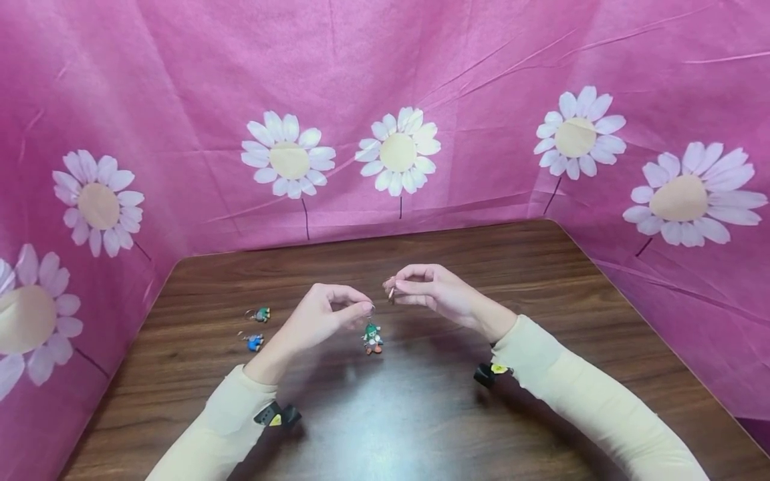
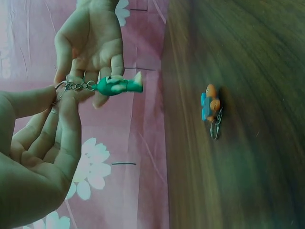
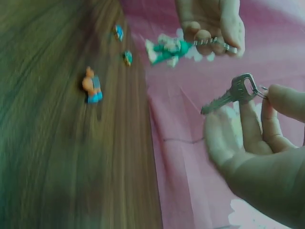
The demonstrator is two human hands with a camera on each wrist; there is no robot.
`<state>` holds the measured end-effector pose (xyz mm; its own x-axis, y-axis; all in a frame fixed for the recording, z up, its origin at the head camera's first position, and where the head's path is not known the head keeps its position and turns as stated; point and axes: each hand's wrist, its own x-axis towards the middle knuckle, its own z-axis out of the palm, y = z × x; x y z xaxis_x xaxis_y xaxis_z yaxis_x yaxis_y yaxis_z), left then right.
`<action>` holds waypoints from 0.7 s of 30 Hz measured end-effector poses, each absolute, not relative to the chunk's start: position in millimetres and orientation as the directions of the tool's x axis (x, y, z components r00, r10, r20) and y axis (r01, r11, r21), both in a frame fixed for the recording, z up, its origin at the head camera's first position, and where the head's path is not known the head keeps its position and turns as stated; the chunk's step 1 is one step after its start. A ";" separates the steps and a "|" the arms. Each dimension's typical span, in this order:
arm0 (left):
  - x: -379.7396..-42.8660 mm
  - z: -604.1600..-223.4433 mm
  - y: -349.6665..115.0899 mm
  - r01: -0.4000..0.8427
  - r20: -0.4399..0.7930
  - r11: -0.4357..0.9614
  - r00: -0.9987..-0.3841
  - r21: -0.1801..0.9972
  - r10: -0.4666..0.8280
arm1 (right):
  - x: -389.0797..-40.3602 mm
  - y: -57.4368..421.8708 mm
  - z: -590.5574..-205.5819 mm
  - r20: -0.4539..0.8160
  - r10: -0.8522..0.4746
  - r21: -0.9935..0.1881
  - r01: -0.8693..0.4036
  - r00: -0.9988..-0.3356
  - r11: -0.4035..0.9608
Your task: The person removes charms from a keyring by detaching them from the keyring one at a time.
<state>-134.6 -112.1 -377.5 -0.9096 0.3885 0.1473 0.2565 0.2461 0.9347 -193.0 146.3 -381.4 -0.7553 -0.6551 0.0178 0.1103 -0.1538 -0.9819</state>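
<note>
Between thumb and fingertips my left hand (image 1: 317, 319) pinches the metal ring of a keychain, whose green and white figure (image 2: 116, 86) dangles below on a short chain. Facing it, a small gap away, my right hand (image 1: 445, 297) pinches a thin ring carrying a silver key (image 3: 233, 94). The key hangs beside the fingers, apart from the keychain. On the table under the hands lies another keychain with an orange and blue figure (image 2: 208, 106); in the head view the green figure partly covers it.
Left of my left hand, a green figure keychain (image 1: 262, 314) and a blue figure keychain (image 1: 255, 343) lie on the brown wooden table (image 1: 421, 427). A pink cloth (image 1: 481, 174) with white daisies stands around the back and sides.
</note>
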 end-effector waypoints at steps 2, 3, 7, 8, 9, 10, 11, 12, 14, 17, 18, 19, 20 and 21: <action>-136.8 -376.2 -117.1 0.273 0.169 0.239 -0.910 0.932 0.378 | -197.1 151.6 -381.1 0.034 -0.650 -0.975 0.117 -0.760 -0.189; -137.9 -375.5 -120.3 0.287 0.184 0.245 -0.910 0.926 0.370 | -199.5 154.7 -381.4 0.036 -0.644 -0.972 0.123 -0.765 -0.200; -144.1 -376.1 -135.7 0.302 0.216 0.222 -0.915 0.927 0.341 | -209.7 170.0 -384.6 0.016 -0.618 -0.978 0.115 -0.786 -0.172; -146.0 -377.6 -139.8 0.293 0.214 0.203 -0.917 0.934 0.338 | -212.1 174.4 -386.1 0.002 -0.608 -0.982 0.114 -0.794 -0.152; -148.3 -380.0 -143.9 0.276 0.204 0.181 -0.920 0.944 0.336 | -214.7 178.8 -388.0 -0.013 -0.597 -0.985 0.113 -0.802 -0.130; -151.1 -383.0 -147.8 0.253 0.191 0.150 -0.922 0.956 0.336 | -217.5 183.2 -390.5 -0.029 -0.586 -0.988 0.114 -0.810 -0.109; -153.8 -386.3 -151.4 0.226 0.175 0.121 -0.926 0.966 0.335 | -220.2 187.5 -393.2 -0.047 -0.573 -0.990 0.116 -0.818 -0.086; -157.0 -390.7 -155.4 0.200 0.157 0.097 -0.929 0.975 0.334 | -223.3 191.8 -396.5 -0.063 -0.563 -0.991 0.117 -0.824 -0.060; -163.4 -400.8 -162.9 0.144 0.116 0.062 -0.937 0.988 0.329 | -228.8 199.6 -403.3 -0.099 -0.541 -0.992 0.128 -0.835 -0.015; -173.3 -418.0 -172.4 0.051 0.034 0.048 -0.951 0.998 0.308 | -237.4 210.3 -415.5 -0.143 -0.532 -0.988 0.152 -0.834 0.026; -176.5 -423.7 -174.7 0.021 0.007 0.043 -0.955 0.999 0.296 | -240.0 213.3 -419.6 -0.154 -0.535 -0.987 0.158 -0.831 0.039; -179.7 -429.1 -176.9 -0.007 -0.016 0.034 -0.960 0.999 0.281 | -242.2 215.7 -423.5 -0.169 -0.533 -0.985 0.167 -0.829 0.051; -183.2 -434.0 -178.9 -0.032 -0.038 0.027 -0.965 0.999 0.261 | -244.5 217.7 -427.6 -0.181 -0.530 -0.983 0.172 -0.829 0.066; -186.3 -438.0 -180.4 -0.055 -0.059 0.025 -0.969 0.998 0.239 | -246.7 219.0 -431.5 -0.191 -0.524 -0.981 0.174 -0.830 0.083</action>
<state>-186.3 -180.4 -438.0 -0.9692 0.2391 -0.0593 -0.0551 0.0246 0.9982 -246.7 219.0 -431.5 -0.8298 -0.5243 -0.1912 0.1739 0.0826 -0.9813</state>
